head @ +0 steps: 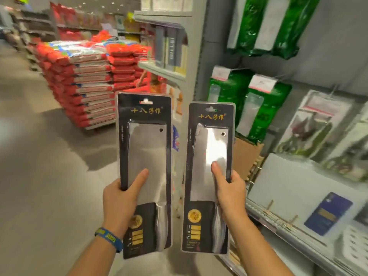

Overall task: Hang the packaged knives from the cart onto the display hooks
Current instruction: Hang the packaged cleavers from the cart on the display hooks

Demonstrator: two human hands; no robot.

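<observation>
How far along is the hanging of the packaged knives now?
Done: both knives are picked up. In hand: the left hand grips the left knife pack, the right hand the right knife pack, both upright. Left: neither hangs on the display panel yet.

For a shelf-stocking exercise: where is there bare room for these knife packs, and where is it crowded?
Free: grey back panel right of the upper green packs; floor left of stacked sacks. Crowded: lower green packs and hanging packs beside them.
</observation>
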